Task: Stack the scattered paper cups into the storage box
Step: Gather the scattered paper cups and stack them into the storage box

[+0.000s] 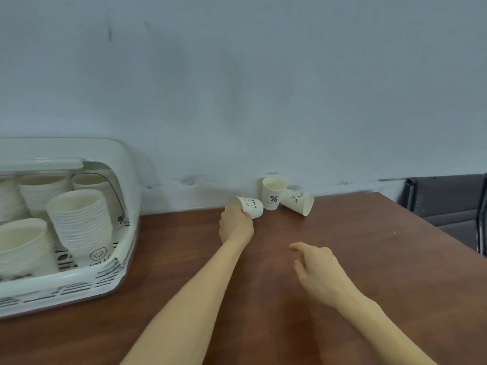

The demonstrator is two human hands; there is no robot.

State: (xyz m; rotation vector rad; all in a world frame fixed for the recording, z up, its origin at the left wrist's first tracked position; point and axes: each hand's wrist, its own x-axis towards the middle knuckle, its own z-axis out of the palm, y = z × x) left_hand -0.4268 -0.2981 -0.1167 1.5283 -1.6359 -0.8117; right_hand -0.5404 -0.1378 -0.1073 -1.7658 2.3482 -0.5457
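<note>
Brown wooden table (342,259) against a grey-blue wall (237,88). At far left, the white slotted storage box (116,275) with its clear lid raised, packed with stacks of paper cups (81,222). Left hand (235,223) reaches to the wall, fingers curled round a tipped smiley "HELLO" cup (250,206). Just beside it stands an upright "%" cup (273,193), a third cup (297,202) lying against it. Right hand (320,272) hovers over the table, fingers loosely curled, holding nothing.
</note>
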